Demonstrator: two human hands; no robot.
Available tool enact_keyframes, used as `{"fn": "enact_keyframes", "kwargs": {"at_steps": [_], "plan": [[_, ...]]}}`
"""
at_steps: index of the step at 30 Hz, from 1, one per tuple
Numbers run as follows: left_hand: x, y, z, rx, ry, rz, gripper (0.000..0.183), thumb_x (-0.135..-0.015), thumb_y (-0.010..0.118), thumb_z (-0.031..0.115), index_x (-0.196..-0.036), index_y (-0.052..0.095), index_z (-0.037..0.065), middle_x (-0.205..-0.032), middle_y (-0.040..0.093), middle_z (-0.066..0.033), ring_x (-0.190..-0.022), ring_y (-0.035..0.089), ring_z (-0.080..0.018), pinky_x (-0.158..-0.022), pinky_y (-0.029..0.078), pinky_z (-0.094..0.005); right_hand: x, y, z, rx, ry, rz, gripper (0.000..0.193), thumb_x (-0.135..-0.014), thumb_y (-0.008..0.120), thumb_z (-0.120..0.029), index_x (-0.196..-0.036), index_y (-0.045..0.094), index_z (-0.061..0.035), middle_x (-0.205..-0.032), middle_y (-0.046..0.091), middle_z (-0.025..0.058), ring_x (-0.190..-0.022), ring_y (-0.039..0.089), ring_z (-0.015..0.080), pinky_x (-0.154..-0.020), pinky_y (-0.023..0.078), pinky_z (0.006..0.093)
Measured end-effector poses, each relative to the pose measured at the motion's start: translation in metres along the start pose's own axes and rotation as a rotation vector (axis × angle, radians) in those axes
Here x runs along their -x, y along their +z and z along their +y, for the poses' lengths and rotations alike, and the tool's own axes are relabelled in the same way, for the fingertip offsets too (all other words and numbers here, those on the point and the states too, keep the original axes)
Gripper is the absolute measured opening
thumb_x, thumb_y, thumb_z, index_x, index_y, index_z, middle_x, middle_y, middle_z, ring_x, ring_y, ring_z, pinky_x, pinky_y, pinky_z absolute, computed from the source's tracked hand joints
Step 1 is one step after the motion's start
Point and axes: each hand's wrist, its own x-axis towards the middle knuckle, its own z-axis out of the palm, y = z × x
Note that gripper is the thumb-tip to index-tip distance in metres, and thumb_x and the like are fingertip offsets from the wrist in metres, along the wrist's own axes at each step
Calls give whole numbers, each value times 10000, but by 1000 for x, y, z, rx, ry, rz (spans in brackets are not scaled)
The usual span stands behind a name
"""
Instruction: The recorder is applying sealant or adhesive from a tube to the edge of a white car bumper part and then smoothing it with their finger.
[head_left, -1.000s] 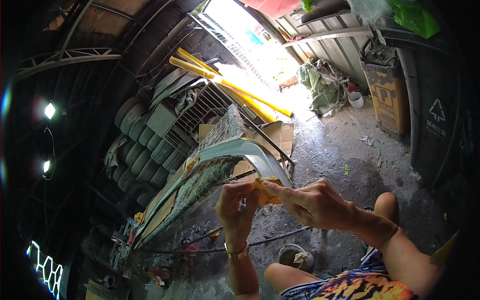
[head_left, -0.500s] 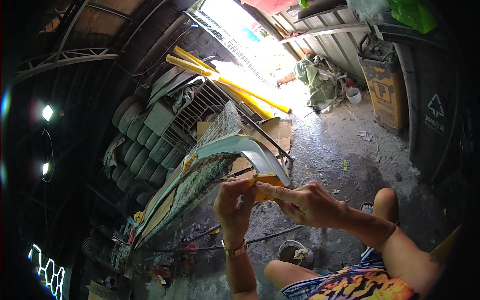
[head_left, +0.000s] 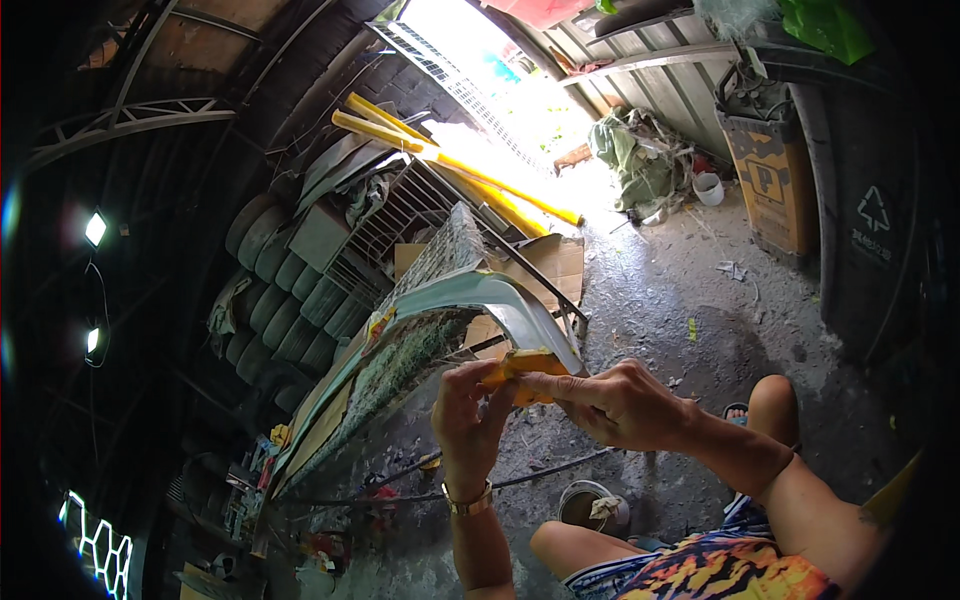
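Both of my hands hold one flat yellow-orange piece (head_left: pixel 541 366) in front of me, at the middle of the view. My left hand (head_left: pixel 466 418) pinches its left end between thumb and fingers. My right hand (head_left: pixel 622 405) grips the right side, its index finger stretched along the near face. What the piece is made of I cannot make out. Just beyond my hands curves a pale grey-green car bumper (head_left: pixel 515 300), its end near the yellow piece but further off.
A pail (head_left: pixel 592 512) with a crumpled rag stands near my knees. Yellow poles (head_left: pixel 480 180) lie across a metal rack at the back, beside stacked tyres (head_left: pixel 290 290). On the right are a yellow-black box (head_left: pixel 768 185) and a dark bin (head_left: pixel 870 215).
My hands and the yellow piece have shifted very slightly to the right. The right index finger lies a little lower on the piece. Both hands still hold it.
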Motion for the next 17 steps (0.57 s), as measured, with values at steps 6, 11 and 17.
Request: {"fn": "enact_keyframes", "kwargs": {"at_steps": [6,11,17], "plan": [[5,-2,-7,-77,66,10,327,-864,694,-43,-1162,562,-20,-1123,615,-119,-1014,631,-162,-845,542,-286,8,18,7,0,-11,39,598,-856,649,-46,-1425,493,-142,-651,648,145,-498,642,246,-520,542,382],[9,-1,-12,-100,59,15,339,-874,684,-45,-1185,553,-21,-1164,620,-128,-1021,640,-167,-842,546,-286,16,19,17,125,-44,17,644,-847,660,-45,-1450,460,-154,-659,652,142,-512,650,243,-513,538,379],[11,-13,-12,-31,12,-27,410,-890,670,-31,-1269,518,-7,-1196,623,-140,-1062,639,-186,-882,553,-318,13,17,17,-9,-18,20,685,-807,681,12,-1439,483,-165,-635,635,60,-502,625,161,-527,552,309]]}}
